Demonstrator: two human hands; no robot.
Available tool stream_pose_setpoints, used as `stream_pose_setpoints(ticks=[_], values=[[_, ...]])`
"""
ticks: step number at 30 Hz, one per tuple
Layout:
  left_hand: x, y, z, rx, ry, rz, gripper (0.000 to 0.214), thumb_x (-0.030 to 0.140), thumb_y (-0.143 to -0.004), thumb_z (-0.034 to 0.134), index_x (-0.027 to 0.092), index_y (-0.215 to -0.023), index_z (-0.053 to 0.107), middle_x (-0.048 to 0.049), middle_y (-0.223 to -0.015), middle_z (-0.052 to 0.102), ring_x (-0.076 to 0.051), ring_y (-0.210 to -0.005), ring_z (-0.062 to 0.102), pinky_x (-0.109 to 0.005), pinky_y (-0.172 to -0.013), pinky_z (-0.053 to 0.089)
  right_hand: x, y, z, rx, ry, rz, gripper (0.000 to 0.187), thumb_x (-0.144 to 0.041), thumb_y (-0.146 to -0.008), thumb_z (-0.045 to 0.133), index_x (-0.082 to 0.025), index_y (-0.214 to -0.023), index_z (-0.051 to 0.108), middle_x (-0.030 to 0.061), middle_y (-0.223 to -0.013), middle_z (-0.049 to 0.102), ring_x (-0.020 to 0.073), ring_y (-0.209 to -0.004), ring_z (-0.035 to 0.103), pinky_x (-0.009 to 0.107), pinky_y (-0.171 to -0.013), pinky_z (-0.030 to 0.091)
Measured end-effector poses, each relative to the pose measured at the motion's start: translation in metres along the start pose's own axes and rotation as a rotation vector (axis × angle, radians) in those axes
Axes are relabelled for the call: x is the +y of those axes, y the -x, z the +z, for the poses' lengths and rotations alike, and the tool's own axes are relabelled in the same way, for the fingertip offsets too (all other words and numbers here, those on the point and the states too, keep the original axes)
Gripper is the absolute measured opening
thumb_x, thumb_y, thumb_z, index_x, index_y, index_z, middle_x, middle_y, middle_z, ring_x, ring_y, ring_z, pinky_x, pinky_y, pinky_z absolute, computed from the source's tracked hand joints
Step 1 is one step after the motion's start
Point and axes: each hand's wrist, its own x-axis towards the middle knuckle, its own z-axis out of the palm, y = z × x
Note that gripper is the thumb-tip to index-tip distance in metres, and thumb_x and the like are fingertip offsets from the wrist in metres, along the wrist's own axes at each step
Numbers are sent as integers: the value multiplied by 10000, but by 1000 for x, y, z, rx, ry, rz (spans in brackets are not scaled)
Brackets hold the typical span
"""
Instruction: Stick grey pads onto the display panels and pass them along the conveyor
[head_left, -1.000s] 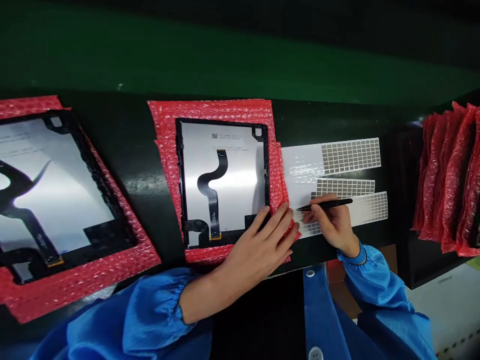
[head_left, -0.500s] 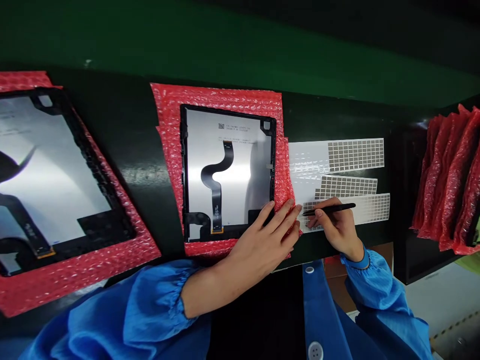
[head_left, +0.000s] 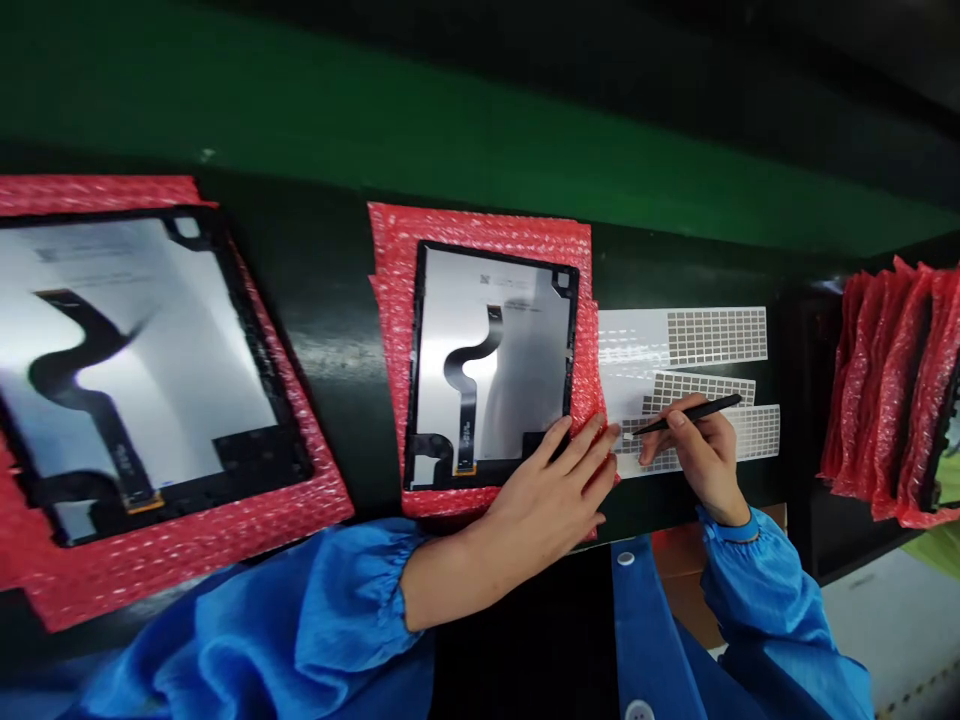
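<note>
My right hand (head_left: pixel 703 455) holds black tweezers (head_left: pixel 709 408). Their tip is over the lowest of the white sheets of small grey stickers (head_left: pixel 757 432), and a small pale piece shows at the tip. My left hand (head_left: pixel 551 490) lies flat with its fingers stretched out, across the lower right corner of a tablet screen (head_left: pixel 517 400) and the red bubble wrap (head_left: pixel 394 350) under it. The screen lies back side up in a black frame, with a dark curved flex cable (head_left: pixel 466 400) on its silver back. My left fingertips reach the sticker sheet's left end.
On the left, a second screen (head_left: pixel 180 370) with a flex cable lies on red bubble wrap. Two more sticker sheets, an upper one (head_left: pixel 716 335) and a middle one (head_left: pixel 701 387), lie above the lowest. Several red bubble-wrap packs (head_left: pixel 885 390) stand upright at the far right.
The view has shifted left, so things appear further right and lower. The tweezers have moved slightly away from my left fingertips, and a pale piece now shows at their tip.
</note>
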Motion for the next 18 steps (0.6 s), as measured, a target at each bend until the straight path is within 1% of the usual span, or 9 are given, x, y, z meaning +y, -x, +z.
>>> stream_pose_setpoints(ticks=[2,4,6,7,8,9,13,15,18], values=[[-4,3,-13,77,43,20,608,568,-981,649,132,-1405,657,-160,-1564,593,-379,-1525,456,-547,-1245,368,-13,-10,13,21,-30,-58,247,-453,-1005,732,-226,-961,645,1,-716,774,205,-562,767,336,-543,656],[-14,10,-29,177,93,-8,488,504,-1027,594,122,-1313,698,-150,-1398,708,-332,-1378,607,-470,-1161,463,-27,-24,34,17,-47,-108,233,-441,-1007,731,-230,-964,640,-7,-708,770,198,-565,769,329,-552,661],[-30,20,-43,251,109,-94,324,383,-1062,547,126,-1113,737,-112,-1084,789,-256,-1046,745,-395,-989,551,-38,-40,62,6,-45,-139,231,-435,-1008,730,-232,-963,630,-14,-702,769,178,-547,762,303,-551,658],[-40,26,-48,267,92,-144,289,330,-1070,526,130,-1039,732,-83,-925,779,-223,-867,748,-379,-923,566,-41,-49,78,-4,-37,-149,233,-436,-1006,731,-231,-965,628,-15,-706,771,167,-540,759,289,-551,657],[-50,31,-51,268,56,-185,284,295,-1076,503,126,-1026,725,-54,-801,749,-202,-728,721,-379,-899,571,-44,-58,93,-19,-28,-157,238,-441,-1004,730,-229,-970,628,-15,-714,773,159,-539,759,279,-555,658],[-61,35,-53,250,5,-213,294,272,-1080,477,107,-1074,721,-34,-721,721,-193,-638,692,-393,-923,572,-45,-67,108,-36,-15,-158,245,-451,-1005,724,-227,-977,629,-13,-727,775,154,-550,763,273,-566,663],[-93,42,-50,106,-173,-223,470,286,-1077,415,-16,-1384,605,-36,-625,706,-212,-561,681,-471,-1126,499,-40,-95,155,-114,35,-111,282,-505,-1016,680,-229,-1007,620,0,-785,780,158,-620,792,265,-590,671],[-102,41,-49,60,-192,-205,492,326,-1061,452,-10,-1386,607,-61,-661,740,-225,-600,716,-472,-1157,476,-35,-104,168,-134,59,-88,294,-515,-1019,670,-224,-1025,625,12,-817,785,161,-645,799,268,-602,673],[-107,38,-50,57,-165,-196,459,404,-1014,560,42,-1268,683,-82,-699,768,-254,-695,767,-458,-1153,478,-30,-113,178,-146,88,-76,306,-517,-1022,666,-213,-1037,632,25,-834,788,171,-683,808,283,-634,685]])
